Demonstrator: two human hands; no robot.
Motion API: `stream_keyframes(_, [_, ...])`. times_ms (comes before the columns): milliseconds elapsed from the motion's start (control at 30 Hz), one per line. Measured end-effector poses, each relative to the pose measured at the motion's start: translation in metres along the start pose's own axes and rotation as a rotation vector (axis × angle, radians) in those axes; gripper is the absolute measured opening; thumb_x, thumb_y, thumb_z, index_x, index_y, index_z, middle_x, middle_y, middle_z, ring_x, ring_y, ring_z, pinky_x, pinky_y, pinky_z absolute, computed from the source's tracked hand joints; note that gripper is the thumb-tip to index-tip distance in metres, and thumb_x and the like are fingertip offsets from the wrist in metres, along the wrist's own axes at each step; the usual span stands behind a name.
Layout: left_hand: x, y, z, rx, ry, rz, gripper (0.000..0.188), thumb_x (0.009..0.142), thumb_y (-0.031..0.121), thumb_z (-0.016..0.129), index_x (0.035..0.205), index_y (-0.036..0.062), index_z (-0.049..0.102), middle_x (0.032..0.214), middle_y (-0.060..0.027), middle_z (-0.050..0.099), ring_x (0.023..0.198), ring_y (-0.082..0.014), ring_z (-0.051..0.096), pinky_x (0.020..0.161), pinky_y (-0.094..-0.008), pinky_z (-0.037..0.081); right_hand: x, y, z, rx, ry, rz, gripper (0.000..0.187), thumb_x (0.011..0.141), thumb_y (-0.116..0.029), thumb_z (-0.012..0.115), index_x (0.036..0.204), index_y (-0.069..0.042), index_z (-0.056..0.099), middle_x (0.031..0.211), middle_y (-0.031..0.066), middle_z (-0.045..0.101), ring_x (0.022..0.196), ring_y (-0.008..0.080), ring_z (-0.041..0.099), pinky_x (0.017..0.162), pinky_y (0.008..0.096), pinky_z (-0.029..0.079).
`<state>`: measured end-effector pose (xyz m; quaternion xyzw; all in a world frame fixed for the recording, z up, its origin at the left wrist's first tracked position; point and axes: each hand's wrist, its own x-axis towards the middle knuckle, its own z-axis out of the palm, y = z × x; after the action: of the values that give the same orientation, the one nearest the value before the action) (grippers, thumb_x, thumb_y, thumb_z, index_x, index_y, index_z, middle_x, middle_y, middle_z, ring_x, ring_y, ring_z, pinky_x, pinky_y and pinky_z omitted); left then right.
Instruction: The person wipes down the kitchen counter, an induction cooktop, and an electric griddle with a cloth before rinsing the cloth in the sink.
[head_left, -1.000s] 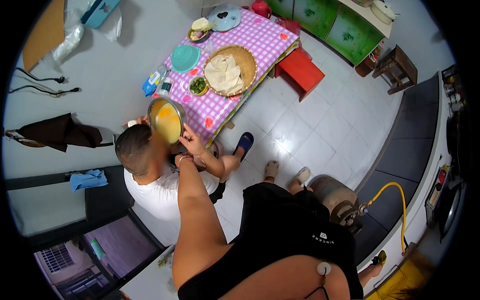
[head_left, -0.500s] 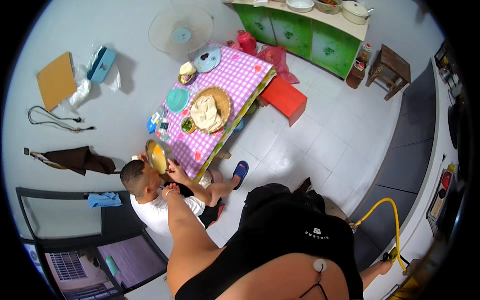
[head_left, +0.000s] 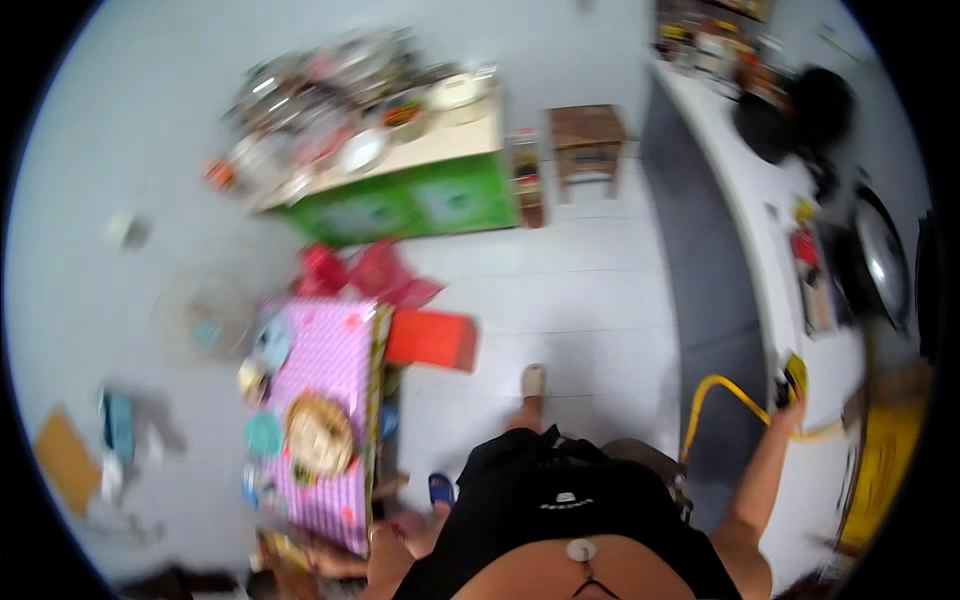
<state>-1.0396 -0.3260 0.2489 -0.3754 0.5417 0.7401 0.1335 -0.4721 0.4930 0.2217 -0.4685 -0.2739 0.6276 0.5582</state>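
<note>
My right hand [head_left: 787,408] reaches out to the white counter [head_left: 745,210] on the right. Its fingers are closed round a small yellow and black object [head_left: 794,374], whose kind the blur hides. A yellow hose [head_left: 712,382] loops beside that hand and passes behind my wrist. At the lower left, my left arm [head_left: 388,565] is cut off and smeared, so the left fingers cannot be made out. It is near the table with the pink checked cloth [head_left: 335,345] and a seated person's blue slipper [head_left: 441,490].
A flat basket holding pale dough-like sheets [head_left: 322,440] is on the table. A red stool [head_left: 430,340] juts from it. Farther off stand a green cabinet [head_left: 410,208] with bowls and a wooden stool [head_left: 587,135]. A wok [head_left: 880,260] sits along the right counter.
The view has swung right, so the table and the seated person shifted to the lower left. My right hand is farther forward along the counter; my left arm has mostly left the picture.
</note>
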Motion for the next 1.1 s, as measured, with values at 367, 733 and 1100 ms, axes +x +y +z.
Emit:
stream_keyframes(367, [0.175, -0.02, 0.315, 0.842, -0.426, -0.387, 0.02, 0.086, 0.015, 0.053, 0.102, 0.0037, 0.056, 0.086, -0.0117, 0.061, 0.079, -0.0237, 0.06, 0.06, -0.0382, 0.05, -0.081, -0.042, 0.095, -0.029, 0.695, -0.42, 0.029, 0.092, -0.015, 0.051, 0.114, 0.003, 0.057, 0.102, 0.0116, 0.065, 0.091, 0.0208, 0.063, 0.08, 0.0311, 0.049])
stream_keyframes(733, [0.193, -0.056, 0.616, 1.088, -0.622, -0.295, 0.024, 0.087, 0.017, 0.053, 0.107, 0.0032, 0.056, 0.091, -0.0132, 0.062, 0.083, -0.0251, 0.06, 0.062, -0.0397, 0.05, -0.061, -0.001, 0.064, -1.17, 0.94, -0.583, 0.048, 0.086, -0.011, 0.055, 0.133, -0.005, 0.045, 0.135, 0.0215, 0.044, 0.127, 0.04, 0.037, 0.107, 0.0423, 0.029])
stream_keyframes(1100, [0.024, -0.177, 0.787, 1.478, -0.883, -0.201, 0.03, 0.085, 0.023, 0.054, 0.11, 0.0061, 0.055, 0.091, -0.0136, 0.063, 0.077, -0.0299, 0.06, 0.066, -0.0432, 0.047, 0.075, -0.125, -0.015, -1.074, 1.198, -0.542, 0.031, 0.091, -0.013, 0.049, 0.118, 0.002, 0.055, 0.106, 0.0232, 0.062, 0.099, 0.0352, 0.06, 0.086, 0.0386, 0.047])
